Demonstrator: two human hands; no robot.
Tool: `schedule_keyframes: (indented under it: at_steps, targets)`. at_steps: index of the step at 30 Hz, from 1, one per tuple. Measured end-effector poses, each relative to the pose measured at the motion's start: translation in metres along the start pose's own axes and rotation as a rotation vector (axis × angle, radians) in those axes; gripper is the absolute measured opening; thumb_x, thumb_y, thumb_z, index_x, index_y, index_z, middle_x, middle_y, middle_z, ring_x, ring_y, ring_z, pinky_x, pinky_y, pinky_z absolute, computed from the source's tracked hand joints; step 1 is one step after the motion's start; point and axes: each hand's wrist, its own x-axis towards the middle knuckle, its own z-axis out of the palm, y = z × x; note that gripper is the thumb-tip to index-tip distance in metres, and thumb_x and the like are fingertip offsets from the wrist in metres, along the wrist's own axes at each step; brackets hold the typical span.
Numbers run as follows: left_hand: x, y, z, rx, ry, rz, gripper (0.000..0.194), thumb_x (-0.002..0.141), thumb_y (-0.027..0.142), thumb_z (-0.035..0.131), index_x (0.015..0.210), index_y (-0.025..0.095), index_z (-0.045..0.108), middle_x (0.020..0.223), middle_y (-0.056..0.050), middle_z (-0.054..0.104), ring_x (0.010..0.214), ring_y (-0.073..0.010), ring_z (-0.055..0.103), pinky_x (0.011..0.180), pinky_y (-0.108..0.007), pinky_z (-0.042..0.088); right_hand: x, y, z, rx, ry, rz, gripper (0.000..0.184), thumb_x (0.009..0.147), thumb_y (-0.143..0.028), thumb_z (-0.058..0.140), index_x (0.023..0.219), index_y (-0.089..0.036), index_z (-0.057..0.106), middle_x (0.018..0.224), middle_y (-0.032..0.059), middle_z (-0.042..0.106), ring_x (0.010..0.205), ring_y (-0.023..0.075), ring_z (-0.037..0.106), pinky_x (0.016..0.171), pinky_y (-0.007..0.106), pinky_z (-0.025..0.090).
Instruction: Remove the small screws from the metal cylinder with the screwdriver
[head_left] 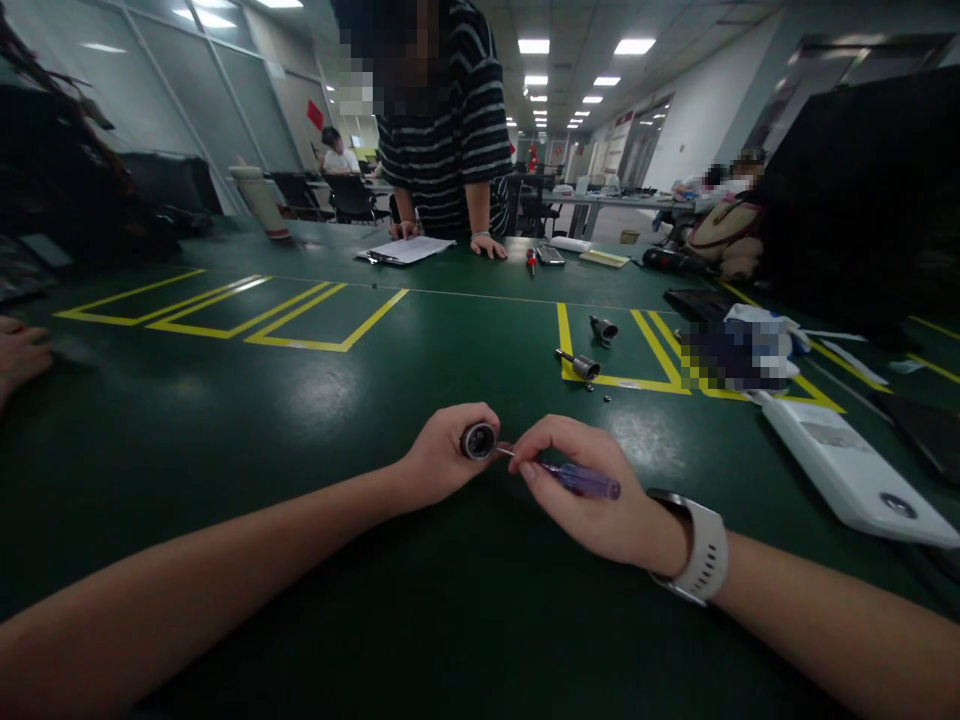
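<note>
My left hand [448,455] is wrapped round a dark metal cylinder [478,441], its hollow round end turned towards me. In my right hand [581,480] is a screwdriver with a clear purple handle [589,481], held between thumb and fingers. Its thin shaft points left at the side of the cylinder; whether the tip touches it I cannot tell. Farther off, inside a yellow-taped area, lie a metal part with a cup-shaped end and a thin shaft [580,365] and a second cup-shaped metal part [602,329]. Two small metal pieces [607,398] lie close by.
Yellow tape marks [300,345] divide the green table [337,620]. A white rectangular device [855,465] and a cluttered pile stand at the right. Across the table a person in a striped shirt [450,130] leans over a clipboard [409,249]. Another person's hand [22,352] rests at the left edge.
</note>
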Motion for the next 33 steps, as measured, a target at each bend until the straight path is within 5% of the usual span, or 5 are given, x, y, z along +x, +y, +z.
schedule_keyframes:
  at_steps: [3, 9, 14, 22, 33]
  targets:
    - [0.000, 0.000, 0.001, 0.015, 0.023, 0.011, 0.013, 0.072, 0.019, 0.059, 0.066, 0.017, 0.048, 0.065, 0.003, 0.049, 0.061, -0.0102, 0.046, 0.057, -0.023, 0.036, -0.002, 0.003, 0.002, 0.085, -0.003, 0.054, 0.008, 0.077, -0.012, 0.056, 0.081, -0.015, 0.063, 0.079, 0.0047, 0.067, 0.072, 0.0162, 0.062, 0.067, 0.032, 0.049]
    - [-0.002, -0.002, 0.001, 0.017, 0.047, 0.051, 0.011, 0.073, 0.017, 0.057, 0.066, 0.016, 0.049, 0.064, 0.004, 0.048, 0.059, -0.0090, 0.045, 0.054, -0.021, 0.035, -0.002, 0.018, 0.008, 0.696, 0.119, 0.461, 0.003, 0.075, -0.017, 0.062, 0.075, -0.017, 0.065, 0.077, 0.0030, 0.070, 0.076, 0.0162, 0.066, 0.072, 0.031, 0.049]
    - [-0.003, -0.001, 0.002, 0.016, 0.036, 0.093, 0.011, 0.074, 0.016, 0.059, 0.067, 0.016, 0.050, 0.063, 0.004, 0.048, 0.058, -0.0087, 0.045, 0.054, -0.021, 0.035, -0.001, 0.020, 0.011, 0.942, 0.170, 0.598, 0.003, 0.073, -0.016, 0.062, 0.071, -0.016, 0.065, 0.073, 0.0039, 0.072, 0.071, 0.0148, 0.065, 0.070, 0.030, 0.048]
    - [-0.005, 0.000, 0.004, 0.074, 0.061, 0.133, 0.012, 0.075, 0.015, 0.058, 0.066, 0.016, 0.049, 0.063, 0.004, 0.048, 0.058, -0.0085, 0.045, 0.054, -0.021, 0.035, -0.008, 0.015, 0.014, 0.730, 0.189, 0.412, 0.006, 0.077, -0.014, 0.061, 0.075, -0.017, 0.066, 0.076, 0.0017, 0.070, 0.074, 0.0146, 0.064, 0.072, 0.031, 0.048]
    - [-0.005, 0.000, 0.003, 0.241, -0.063, 0.203, 0.008, 0.076, 0.015, 0.056, 0.069, 0.016, 0.052, 0.064, 0.003, 0.052, 0.060, -0.0103, 0.049, 0.062, -0.025, 0.036, -0.002, 0.012, 0.012, 0.748, 0.239, 0.507, 0.010, 0.068, -0.011, 0.058, 0.062, -0.016, 0.064, 0.060, 0.0018, 0.068, 0.059, 0.0140, 0.061, 0.060, 0.028, 0.044]
